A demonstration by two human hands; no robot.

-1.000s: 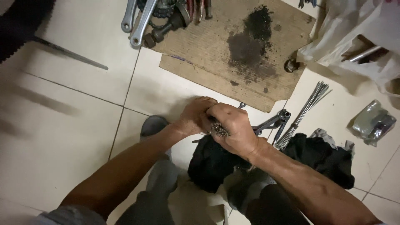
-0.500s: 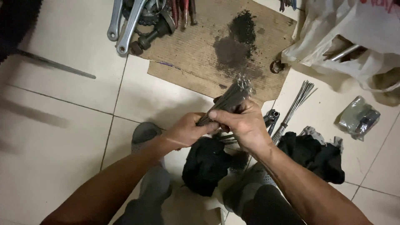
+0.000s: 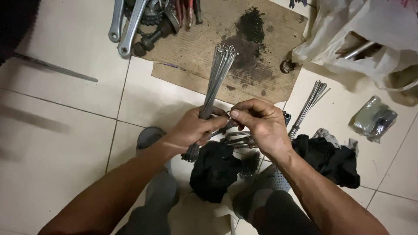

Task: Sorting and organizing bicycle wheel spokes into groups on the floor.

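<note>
On pale floor tiles (image 3: 65, 143), stained cardboard (image 3: 261, 48)

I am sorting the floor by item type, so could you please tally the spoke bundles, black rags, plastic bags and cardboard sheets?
Spoke bundles: 2, one in the left hand at, one on the floor
Black rags: 2
Plastic bags: 2
Cardboard sheets: 1
Total: 7

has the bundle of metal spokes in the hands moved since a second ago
Yes. The bundle of spokes, gripped by the left hand, now stands raised with its tips over the cardboard sheet; earlier it lay hidden low in the hands.
</note>
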